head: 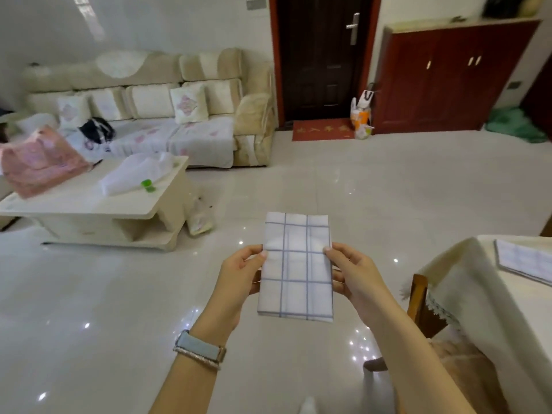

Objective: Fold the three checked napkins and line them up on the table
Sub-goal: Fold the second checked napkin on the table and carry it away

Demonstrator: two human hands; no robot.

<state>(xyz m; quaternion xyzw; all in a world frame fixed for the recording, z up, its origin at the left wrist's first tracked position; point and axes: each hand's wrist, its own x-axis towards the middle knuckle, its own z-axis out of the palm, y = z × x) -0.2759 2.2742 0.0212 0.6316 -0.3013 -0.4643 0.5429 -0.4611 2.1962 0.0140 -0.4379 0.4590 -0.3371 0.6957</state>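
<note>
A white napkin with blue checks (297, 267), folded into a narrow upright rectangle, hangs in the air over the tiled floor. My left hand (242, 276) pinches its left edge, thumb on the front. My right hand (351, 273) pinches the right edge the same way. Another folded checked napkin (522, 259) lies flat on the table with the cream cloth (466, 282) at the right edge of the view. No third napkin shows.
A wooden chair (418, 300) stands against the table at the right. A white coffee table (89, 204) with cloths and a green cup is at the left, with a sofa (155, 109) behind it. Shiny floor lies in front.
</note>
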